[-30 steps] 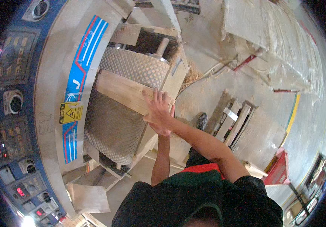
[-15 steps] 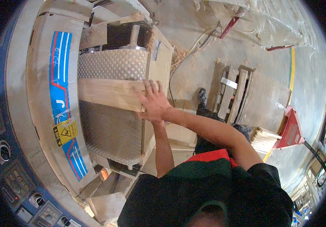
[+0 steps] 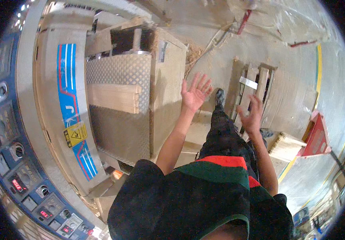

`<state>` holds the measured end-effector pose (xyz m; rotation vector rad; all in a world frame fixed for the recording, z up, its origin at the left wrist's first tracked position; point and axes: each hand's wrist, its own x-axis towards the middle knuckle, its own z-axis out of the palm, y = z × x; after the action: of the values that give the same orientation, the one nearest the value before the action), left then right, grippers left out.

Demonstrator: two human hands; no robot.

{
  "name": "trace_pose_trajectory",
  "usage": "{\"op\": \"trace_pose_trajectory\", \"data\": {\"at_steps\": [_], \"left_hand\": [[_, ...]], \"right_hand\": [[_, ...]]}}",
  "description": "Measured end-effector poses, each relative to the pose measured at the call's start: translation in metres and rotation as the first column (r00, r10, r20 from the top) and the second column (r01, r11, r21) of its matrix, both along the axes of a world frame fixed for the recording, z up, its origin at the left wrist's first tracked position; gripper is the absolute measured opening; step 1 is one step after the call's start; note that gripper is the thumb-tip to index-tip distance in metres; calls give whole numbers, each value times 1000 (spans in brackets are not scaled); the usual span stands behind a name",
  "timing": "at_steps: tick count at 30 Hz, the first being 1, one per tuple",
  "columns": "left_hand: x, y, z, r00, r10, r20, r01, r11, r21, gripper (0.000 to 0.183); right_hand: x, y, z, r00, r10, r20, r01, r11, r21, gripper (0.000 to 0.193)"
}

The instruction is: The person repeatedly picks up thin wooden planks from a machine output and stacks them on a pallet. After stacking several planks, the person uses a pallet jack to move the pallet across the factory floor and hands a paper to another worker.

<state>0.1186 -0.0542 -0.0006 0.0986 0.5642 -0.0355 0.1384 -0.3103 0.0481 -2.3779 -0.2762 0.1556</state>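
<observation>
The left hand [image 3: 196, 95] and right hand [image 3: 251, 116] are empty in the air, fingers spread, apart from the wooden strips [image 3: 114, 98] lying side by side on the textured belt [image 3: 118, 128]. The strips look stiff, dry and fairly light, probably not slippery; their exposed right-hand ends, squeezed across the outer edges, should give the surest hold.

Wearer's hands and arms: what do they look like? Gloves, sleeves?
Left hand and right hand: no gloves. Forearms bare, no watch, cables or markings visible. Short black sleeves, on a black shirt with dark green and red-orange bands.
</observation>
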Motion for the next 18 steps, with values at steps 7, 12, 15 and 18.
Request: {"op": "trace_pose_trajectory", "data": {"at_steps": [7,12,15,18], "left_hand": [[10,-131,-70,634,-712,-303,773,567,284,51],[-13,-220,-88,189,-743,-642,859,-192,475,40],[-35,-255,-97,-95,-638,-764,477,-703,527,36],[-76,-284,-107,-181,-544,-819,441,-789,427,35]], "right_hand": [[-85,-187,-43,754,-655,-50,648,754,-108,38],[-178,-273,-151,228,-960,-164,961,248,-118,38],[-218,-327,-208,-69,-968,-243,975,-14,-222,57],[-247,-397,-286,-251,-879,-406,941,-124,-314,60]]}}
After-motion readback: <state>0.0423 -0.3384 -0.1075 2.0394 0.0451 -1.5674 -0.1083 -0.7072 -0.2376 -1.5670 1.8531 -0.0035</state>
